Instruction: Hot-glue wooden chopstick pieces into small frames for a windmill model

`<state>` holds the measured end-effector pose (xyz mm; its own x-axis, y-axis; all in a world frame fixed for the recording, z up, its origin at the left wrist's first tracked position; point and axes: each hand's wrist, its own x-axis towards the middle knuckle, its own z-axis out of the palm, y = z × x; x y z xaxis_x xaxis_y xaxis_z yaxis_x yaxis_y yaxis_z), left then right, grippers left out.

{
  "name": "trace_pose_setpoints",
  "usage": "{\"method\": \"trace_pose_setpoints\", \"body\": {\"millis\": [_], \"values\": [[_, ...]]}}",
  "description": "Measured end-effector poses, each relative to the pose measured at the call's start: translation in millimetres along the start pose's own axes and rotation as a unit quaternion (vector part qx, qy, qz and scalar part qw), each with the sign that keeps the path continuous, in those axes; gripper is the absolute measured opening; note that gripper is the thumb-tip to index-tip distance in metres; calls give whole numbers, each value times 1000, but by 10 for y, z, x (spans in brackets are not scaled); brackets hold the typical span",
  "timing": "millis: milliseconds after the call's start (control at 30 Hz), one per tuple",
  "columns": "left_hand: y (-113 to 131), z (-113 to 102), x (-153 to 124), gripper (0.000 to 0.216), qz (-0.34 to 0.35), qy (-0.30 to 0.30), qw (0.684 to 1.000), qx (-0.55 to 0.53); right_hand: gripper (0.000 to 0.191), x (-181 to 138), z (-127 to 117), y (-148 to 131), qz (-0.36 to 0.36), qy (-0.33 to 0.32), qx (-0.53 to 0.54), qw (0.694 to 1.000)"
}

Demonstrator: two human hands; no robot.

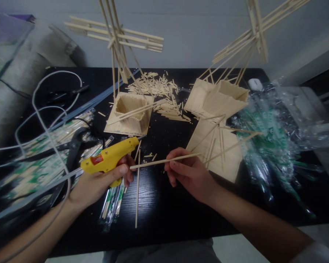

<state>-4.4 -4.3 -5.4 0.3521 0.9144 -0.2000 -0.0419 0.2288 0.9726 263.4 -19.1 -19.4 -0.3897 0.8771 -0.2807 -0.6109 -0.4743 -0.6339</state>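
My left hand (98,180) is closed round a yellow glue gun (109,156), its nozzle aimed up and right toward a small open box of wooden sticks (130,113). My right hand (189,173) pinches a long thin wooden stick (153,163) held almost level, its left end close to my left fingers. A second long stick (137,193) lies upright in the picture on the black table (164,208) between my hands.
A windmill-like stick frame (117,34) rises from the small box; another (252,36) stands over flat stick panels (219,146) at right. Cut stick pieces (159,91) litter the back. Packaged chopsticks (113,201), white cables (44,120) left, crumpled clear wrappers (268,138) right.
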Motion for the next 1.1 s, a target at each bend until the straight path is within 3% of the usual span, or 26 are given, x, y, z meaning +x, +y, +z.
{"method": "trace_pose_setpoints", "body": {"millis": [300, 567, 767, 933, 1100], "values": [[-3, -3, 23, 32, -9, -8, 1000, -16, 20, -29, -14, 22, -38, -18, -65, 997], [23, 10, 26, 38, 6, 52, 999, 10, 6, -116, 10, 54, -130, -34, -192, 972], [42, 33, 33, 29, 16, 78, 994, 77, 7, -146, 38, 43, -159, -35, -232, 959], [-24, -32, 24, 28, 27, 91, 990, 106, 11, -124, 39, 46, -105, -44, -186, 976], [-52, -74, 7, 33, 6, 82, 994, 72, 15, -78, -16, 51, 37, -129, -44, 990]]}}
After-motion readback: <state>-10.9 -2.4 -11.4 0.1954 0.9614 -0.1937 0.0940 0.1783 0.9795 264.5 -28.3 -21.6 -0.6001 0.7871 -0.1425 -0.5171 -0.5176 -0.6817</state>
